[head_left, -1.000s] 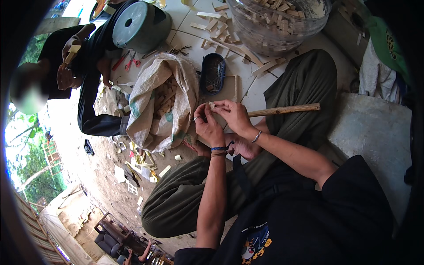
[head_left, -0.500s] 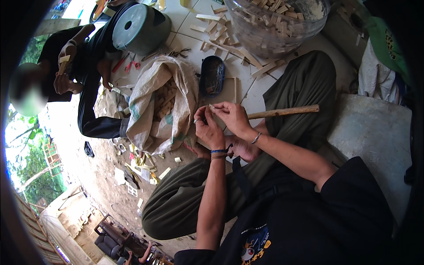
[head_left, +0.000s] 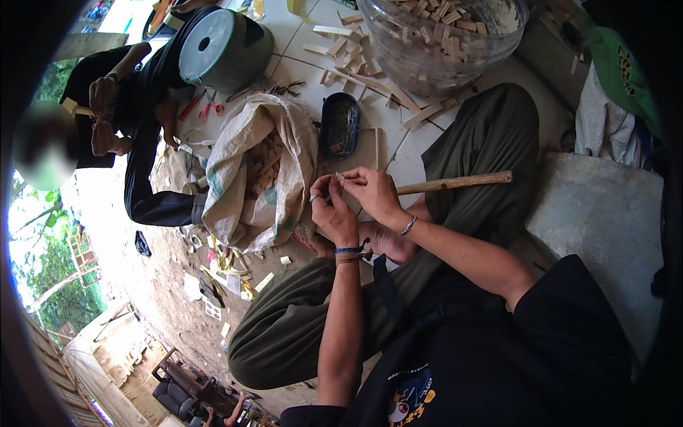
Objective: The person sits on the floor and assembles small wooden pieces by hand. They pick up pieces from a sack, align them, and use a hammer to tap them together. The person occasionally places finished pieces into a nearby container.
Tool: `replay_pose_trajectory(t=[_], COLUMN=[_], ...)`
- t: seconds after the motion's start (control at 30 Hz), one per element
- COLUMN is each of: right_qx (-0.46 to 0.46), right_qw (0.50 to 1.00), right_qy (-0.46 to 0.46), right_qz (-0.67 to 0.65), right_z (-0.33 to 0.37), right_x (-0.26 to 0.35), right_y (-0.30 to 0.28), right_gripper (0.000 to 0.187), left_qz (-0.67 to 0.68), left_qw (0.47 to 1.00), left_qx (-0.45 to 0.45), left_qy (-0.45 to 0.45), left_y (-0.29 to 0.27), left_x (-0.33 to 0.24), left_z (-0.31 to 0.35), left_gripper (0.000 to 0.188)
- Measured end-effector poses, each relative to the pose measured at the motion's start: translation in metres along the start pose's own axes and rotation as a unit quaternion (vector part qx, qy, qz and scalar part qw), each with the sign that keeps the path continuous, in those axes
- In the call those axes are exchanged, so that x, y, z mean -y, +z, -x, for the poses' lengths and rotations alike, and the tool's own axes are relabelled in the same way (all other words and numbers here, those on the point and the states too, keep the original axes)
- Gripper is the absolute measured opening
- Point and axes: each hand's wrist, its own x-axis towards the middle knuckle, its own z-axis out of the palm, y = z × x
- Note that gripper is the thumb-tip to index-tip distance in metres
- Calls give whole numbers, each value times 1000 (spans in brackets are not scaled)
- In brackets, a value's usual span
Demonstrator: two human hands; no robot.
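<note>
Fingertips of my left hand (head_left: 333, 217) and my right hand (head_left: 373, 192) meet in a pinch in front of my crossed legs. Between them is a small pale piece (head_left: 339, 175), apparently wood, mostly covered by the fingers. A wooden stick (head_left: 462, 182) juts out to the right from behind my right hand; its other end is hidden. Just beyond the hands sits a dark blue oval tray (head_left: 324, 135) with thin bits in it. To the left of my hands stands an open woven sack (head_left: 222, 206) holding small wood blocks (head_left: 265, 167).
A clear plastic tub (head_left: 398, 60) full of wood blocks stands at the far side, with loose wood strips (head_left: 348, 50) beside it. An upturned grey-green bucket (head_left: 220, 53) and red scissors (head_left: 211, 110) are at far left. Another person's hands (head_left: 105, 117) hold a wood piece.
My hands keep the same pinch, almost unmoved. At the left, the other person's hands and the wood piece have shifted, the piece moving left. The whole view has shifted very slightly.
</note>
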Motion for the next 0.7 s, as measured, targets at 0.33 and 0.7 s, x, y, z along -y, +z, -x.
replay_pose_trajectory(t=[0.33,0.7], right_qx=[-21,-1], right_qw=[999,1000], right_qy=[-34,-4], right_qz=[-8,6], right_z=[-5,0], right_x=[-9,7], right_y=[2,-4], right_gripper=[27,29], left_qz=[-103,-121], left_qw=[988,983], left_qx=[26,65], left_qy=[110,120], left_y=[-7,-13], left_x=[-4,-8], left_z=[-7,-12], left_gripper=[11,11])
